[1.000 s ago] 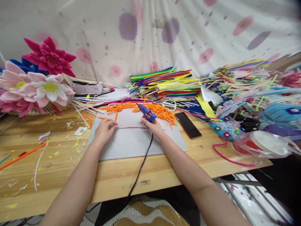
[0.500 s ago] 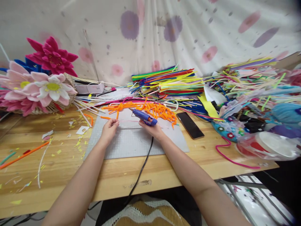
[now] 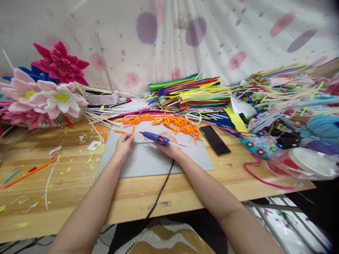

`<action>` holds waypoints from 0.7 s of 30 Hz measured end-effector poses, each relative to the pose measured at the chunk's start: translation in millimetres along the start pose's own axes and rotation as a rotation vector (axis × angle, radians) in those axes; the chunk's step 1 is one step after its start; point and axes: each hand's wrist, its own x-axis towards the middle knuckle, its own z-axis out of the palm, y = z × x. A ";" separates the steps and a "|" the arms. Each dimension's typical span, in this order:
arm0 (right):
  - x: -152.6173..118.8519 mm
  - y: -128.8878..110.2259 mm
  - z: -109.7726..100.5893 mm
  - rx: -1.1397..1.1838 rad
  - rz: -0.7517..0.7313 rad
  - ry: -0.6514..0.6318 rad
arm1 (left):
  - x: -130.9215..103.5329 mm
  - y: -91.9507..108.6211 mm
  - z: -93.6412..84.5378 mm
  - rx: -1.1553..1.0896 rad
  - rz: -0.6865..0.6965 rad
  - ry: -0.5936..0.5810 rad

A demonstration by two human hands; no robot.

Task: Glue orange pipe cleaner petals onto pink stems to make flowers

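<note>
My right grip (image 3: pixel 171 148), at the middle of the frame, is wrapped around a blue glue gun (image 3: pixel 155 137), whose dark nozzle points left toward my other hand. A pale glue stick (image 3: pixel 173 143) juts from its rear, and a black cord (image 3: pixel 161 192) drops from below my hand to the lower edge of the tabletop (image 3: pixel 127 204).

My left grip (image 3: pixel 123 145), just left of the nozzle, has its fingertips drawn together at the lower end of an orange strand (image 3: pixel 132 128); whether they are closed on it or on something thinner, I cannot tell.

Both hands are over a grey mat (image 3: pixel 148 165). Along its far edge, a heap of orange pieces (image 3: pixel 182 126) lies just beyond the gun. A dark phone (image 3: pixel 215 140) rests beside the mat's right edge, and a white scrap with a hole (image 3: pixel 94 145) lies near its left one.

Farther out, a bundle of coloured stems (image 3: pixel 196 91) is stacked above centre, fuzzy pink and white flowers (image 3: pixel 62 97) fill the upper left, and a magenta strand (image 3: pixel 265 180) curls at the right near a plastic-wrapped tub (image 3: pixel 308 162). A flower-patterned curtain (image 3: pixel 119 21) hangs across the top.
</note>
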 end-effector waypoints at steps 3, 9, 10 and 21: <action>-0.2 -3.1 1.0 -0.060 -0.007 -0.046 | -0.7 -0.9 0.3 0.010 0.018 -0.002; 0.1 -8.0 4.2 -0.165 0.020 -0.088 | 1.7 -6.0 0.8 0.037 0.032 0.014; 0.3 -8.5 4.6 -0.177 0.027 -0.093 | 2.2 -6.7 0.9 0.040 0.038 0.014; 1.2 -10.5 6.6 -0.235 0.041 -0.149 | 1.5 -4.1 2.3 0.032 0.027 0.017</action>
